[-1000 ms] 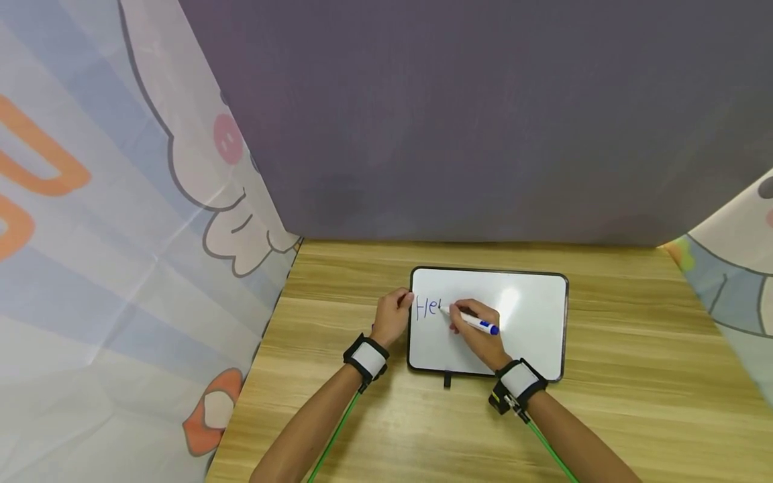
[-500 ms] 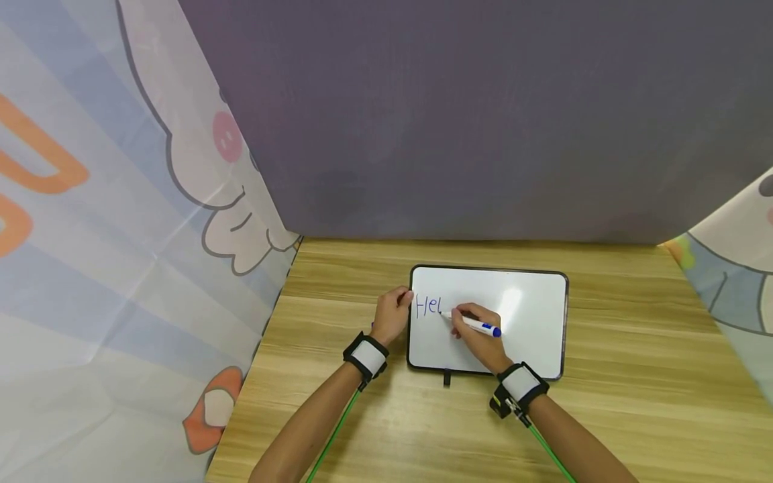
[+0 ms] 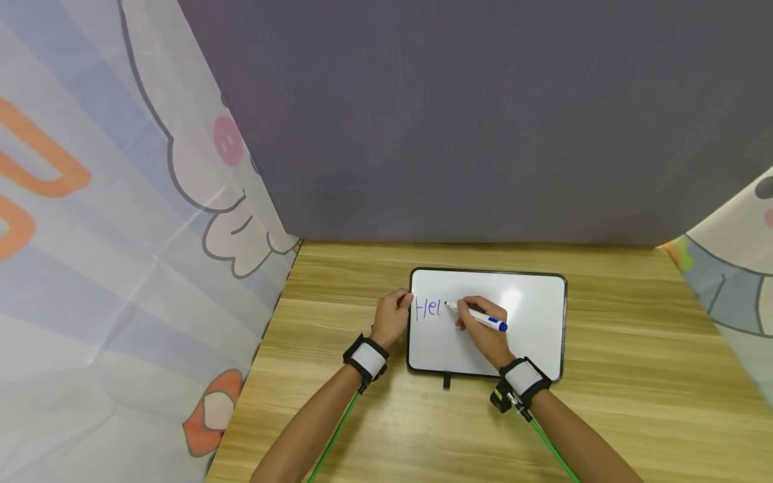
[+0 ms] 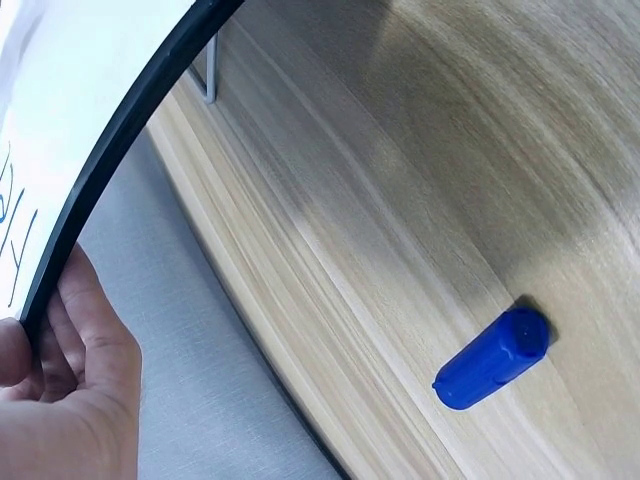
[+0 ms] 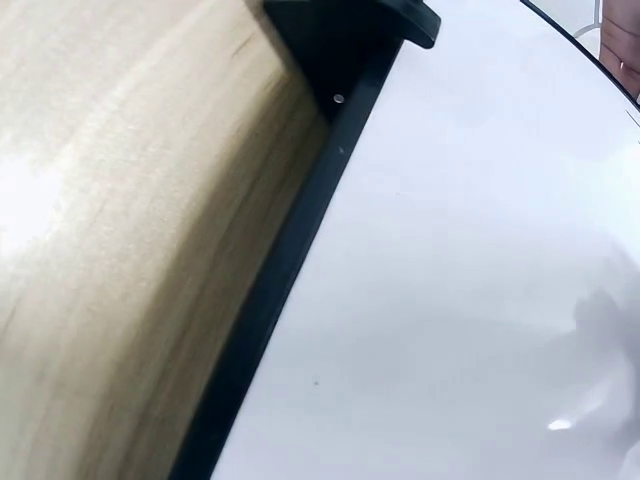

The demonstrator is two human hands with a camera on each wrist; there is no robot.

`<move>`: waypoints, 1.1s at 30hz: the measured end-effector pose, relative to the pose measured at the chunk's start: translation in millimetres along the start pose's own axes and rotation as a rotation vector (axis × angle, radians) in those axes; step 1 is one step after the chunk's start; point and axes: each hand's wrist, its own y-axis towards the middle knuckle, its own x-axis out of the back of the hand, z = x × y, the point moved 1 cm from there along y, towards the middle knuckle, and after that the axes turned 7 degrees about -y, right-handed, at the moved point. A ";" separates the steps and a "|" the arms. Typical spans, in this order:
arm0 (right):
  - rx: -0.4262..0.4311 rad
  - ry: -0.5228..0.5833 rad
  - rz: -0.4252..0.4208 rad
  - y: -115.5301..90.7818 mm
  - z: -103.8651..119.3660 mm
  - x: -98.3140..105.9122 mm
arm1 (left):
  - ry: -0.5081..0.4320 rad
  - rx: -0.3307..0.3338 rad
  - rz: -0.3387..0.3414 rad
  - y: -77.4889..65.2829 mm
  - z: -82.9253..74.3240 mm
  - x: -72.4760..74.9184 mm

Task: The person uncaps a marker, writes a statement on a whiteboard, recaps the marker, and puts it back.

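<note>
Head view: on a wooden desk (image 3: 628,322), the left hand (image 3: 390,316) pinches a black-framed rectangular whiteboard (image 3: 534,335) by its edge, likely steadying it, while the right hand (image 3: 488,339) grips a blue-ended white plastic marker (image 3: 486,321) beside blue handwriting (image 3: 432,308).

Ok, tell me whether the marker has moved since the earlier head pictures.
Yes: the marker, held in the right hand, has shifted right, farther from the left edge of the whiteboard, which looks unmoved in the head view.
</note>
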 end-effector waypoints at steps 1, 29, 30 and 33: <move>0.003 -0.004 0.002 0.9 0.6 0.1 | -0.003 0.005 0.002 -0.1 -0.1 0.3; -0.014 -0.057 0.027 -8.6 1.3 -2.6 | 0.002 -0.010 0.001 1.0 -0.7 -0.1; -0.018 -0.062 0.031 -9.5 0.9 -2.6 | 0.004 -0.009 0.001 1.0 -0.1 -0.3; -0.028 -0.078 0.037 -11.8 0.3 -2.4 | 0.007 -0.005 0.002 1.1 0.9 -0.5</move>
